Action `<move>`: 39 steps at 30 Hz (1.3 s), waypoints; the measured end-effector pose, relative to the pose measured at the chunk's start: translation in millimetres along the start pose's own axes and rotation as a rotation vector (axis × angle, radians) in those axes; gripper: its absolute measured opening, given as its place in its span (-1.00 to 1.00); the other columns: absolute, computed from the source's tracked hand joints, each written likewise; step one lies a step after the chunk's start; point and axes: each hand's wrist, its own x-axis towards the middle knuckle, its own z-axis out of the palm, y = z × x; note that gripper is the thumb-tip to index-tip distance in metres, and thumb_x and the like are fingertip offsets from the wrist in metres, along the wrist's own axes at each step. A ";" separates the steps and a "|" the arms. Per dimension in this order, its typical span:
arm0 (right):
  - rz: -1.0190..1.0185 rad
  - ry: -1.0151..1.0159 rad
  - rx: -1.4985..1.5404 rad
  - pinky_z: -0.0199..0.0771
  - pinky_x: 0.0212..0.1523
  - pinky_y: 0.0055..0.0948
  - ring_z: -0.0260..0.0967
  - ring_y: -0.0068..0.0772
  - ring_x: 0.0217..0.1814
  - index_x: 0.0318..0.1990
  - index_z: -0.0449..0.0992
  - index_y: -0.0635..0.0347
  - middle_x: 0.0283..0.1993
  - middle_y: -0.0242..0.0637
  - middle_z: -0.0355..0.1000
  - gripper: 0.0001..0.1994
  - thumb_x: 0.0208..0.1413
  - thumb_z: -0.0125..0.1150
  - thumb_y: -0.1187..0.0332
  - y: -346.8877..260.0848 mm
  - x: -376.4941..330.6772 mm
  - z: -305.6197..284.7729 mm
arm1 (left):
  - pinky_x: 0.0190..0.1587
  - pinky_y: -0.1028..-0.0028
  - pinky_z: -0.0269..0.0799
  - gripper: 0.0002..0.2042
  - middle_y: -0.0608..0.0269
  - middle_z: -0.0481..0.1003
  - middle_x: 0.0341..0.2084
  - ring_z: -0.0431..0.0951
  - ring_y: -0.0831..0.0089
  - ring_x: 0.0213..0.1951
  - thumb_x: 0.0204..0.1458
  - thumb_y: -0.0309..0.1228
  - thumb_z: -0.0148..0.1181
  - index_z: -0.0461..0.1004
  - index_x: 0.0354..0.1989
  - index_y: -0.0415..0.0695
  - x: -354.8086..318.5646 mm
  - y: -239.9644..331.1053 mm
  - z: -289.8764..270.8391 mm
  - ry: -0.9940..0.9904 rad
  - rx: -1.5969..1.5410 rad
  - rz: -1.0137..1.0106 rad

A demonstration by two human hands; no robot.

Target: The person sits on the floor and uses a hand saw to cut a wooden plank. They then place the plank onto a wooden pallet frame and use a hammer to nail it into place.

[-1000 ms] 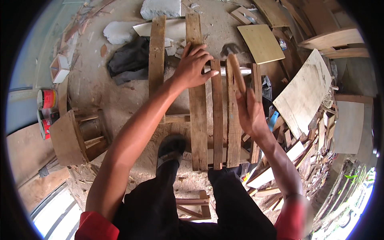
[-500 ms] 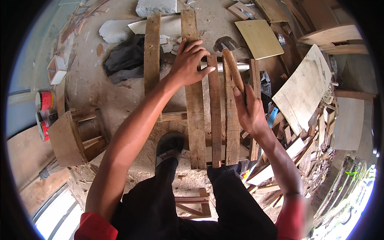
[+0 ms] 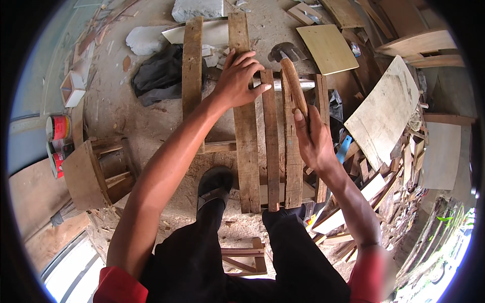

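Head view: slatted wooden frame (image 3: 247, 151) lies on the floor, shifted slightly lower in frame than a second ago. Left hand (image 3: 237, 81) stays flat, fingers spread, on its wide plank; right hand (image 3: 313, 141) still grips the hammer (image 3: 293, 81), head now raised nearer the frame's top end, so a strike looks close.

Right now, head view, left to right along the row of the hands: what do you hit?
Red paint can → small wooden stool → dark cloth → left hand on a plank → hammer in the right hand → pale board.
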 end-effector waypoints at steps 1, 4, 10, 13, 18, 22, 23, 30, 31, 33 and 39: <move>-0.015 0.019 0.009 0.25 -0.57 -0.01 0.36 0.26 -0.57 -0.11 0.23 0.44 -0.61 0.12 0.31 -0.72 0.37 -0.01 0.30 -0.9 0.4 0.1 | 0.46 -0.03 -0.23 -0.48 0.11 0.45 0.03 0.19 0.18 0.36 0.08 0.05 0.21 0.50 -0.04 -0.19 -0.1 -0.1 -1.3 -0.009 -0.007 -0.003; -0.396 0.059 -0.213 0.27 -0.61 -0.03 0.35 0.23 -0.60 -0.10 0.23 0.45 -0.61 0.09 0.30 -0.75 0.35 0.02 0.36 23.5 5.3 1.9 | 0.46 -0.04 -0.24 -0.49 0.10 0.45 0.04 0.18 0.18 0.36 0.07 0.03 0.22 0.50 -0.04 -0.19 3.4 3.3 -0.6 -0.021 -0.013 -0.008; -0.038 -0.009 -0.057 0.32 -0.62 0.02 0.35 0.29 -0.58 -0.14 0.24 0.41 -0.58 0.10 0.32 -0.81 0.31 0.05 0.44 -8.0 3.9 0.4 | 0.46 -0.03 -0.24 -0.49 0.09 0.45 0.04 0.18 0.18 0.37 0.05 0.02 0.24 0.51 -0.05 -0.21 1.0 1.0 -2.9 -0.015 -0.036 -0.022; -0.331 -0.003 -0.175 0.27 -0.59 0.07 0.36 0.36 -0.52 -0.17 0.21 0.38 -0.58 0.15 0.34 -0.78 0.34 0.03 0.38 10.8 10.9 -7.4 | 0.46 -0.03 -0.24 -0.49 0.10 0.46 0.04 0.18 0.18 0.37 0.05 0.02 0.23 0.51 -0.06 -0.21 3.8 2.1 -0.6 -0.005 -0.034 -0.013; -0.033 0.043 0.017 0.30 -0.52 0.15 0.38 0.41 -0.46 -0.11 0.20 0.37 -0.56 0.21 0.37 -0.74 0.32 0.05 0.33 -5.8 3.5 -6.9 | 0.45 -0.03 -0.22 -0.49 0.11 0.47 0.02 0.20 0.17 0.35 0.05 0.02 0.22 0.52 -0.07 -0.21 2.9 4.0 -3.5 -0.017 -0.051 -0.022; -0.194 -0.067 -0.089 0.26 -0.55 0.11 0.35 0.45 -0.47 -0.14 0.19 0.35 -0.59 0.22 0.36 -0.75 0.37 -0.01 0.30 21.1 7.6 -3.4 | 0.44 -0.04 -0.20 -0.49 0.11 0.48 0.01 0.23 0.16 0.33 0.04 0.03 0.22 0.52 -0.07 -0.20 5.3 2.9 -2.0 0.010 -0.030 -0.006; -0.147 -0.055 -0.072 0.27 -0.55 0.11 0.35 0.45 -0.47 -0.15 0.19 0.35 -0.60 0.21 0.35 -0.76 0.36 0.00 0.31 11.6 5.6 -1.4 | 0.44 -0.04 -0.19 -0.49 0.11 0.48 0.00 0.23 0.15 0.32 0.04 0.04 0.22 0.52 -0.08 -0.20 -0.1 1.0 -0.6 0.024 -0.020 -0.005; -0.158 -0.034 -0.115 0.25 -0.57 0.08 0.37 0.42 -0.48 -0.17 0.18 0.36 -0.64 0.18 0.32 -0.76 0.37 -0.02 0.32 11.5 1.6 0.8 | 0.45 -0.04 -0.24 -0.50 0.11 0.47 0.04 0.20 0.22 0.36 0.02 0.04 0.20 0.51 -0.08 -0.15 -1.3 1.4 2.9 0.023 -0.006 -0.004; -0.123 -0.024 -0.081 0.25 -0.58 0.08 0.37 0.42 -0.49 -0.17 0.19 0.36 -0.64 0.18 0.32 -0.76 0.37 -0.02 0.32 7.0 0.8 -0.8 | 0.45 -0.05 -0.24 -0.50 0.11 0.47 0.04 0.20 0.22 0.36 0.03 0.05 0.20 0.50 -0.07 -0.15 -2.5 -1.0 3.5 0.004 -0.016 -0.018; -0.077 0.014 -0.026 0.24 -0.59 0.07 0.37 0.41 -0.50 -0.15 0.19 0.38 -0.64 0.18 0.32 -0.76 0.37 -0.01 0.33 -1.1 -1.3 -1.6 | 0.45 -0.05 -0.24 -0.49 0.10 0.47 0.04 0.20 0.21 0.36 0.04 0.06 0.19 0.49 -0.06 -0.16 -0.3 1.9 -1.2 -0.035 -0.044 -0.044; -0.254 -0.049 -0.160 0.28 -0.58 0.01 0.40 0.36 -0.50 -0.15 0.24 0.37 -0.60 0.17 0.35 -0.74 0.35 0.04 0.29 4.9 11.9 -8.0 | 0.45 -0.06 -0.22 -0.51 0.13 0.49 -0.01 0.22 0.16 0.34 0.04 0.01 0.24 0.50 -0.07 -0.19 3.0 0.3 -0.7 0.000 0.004 -0.022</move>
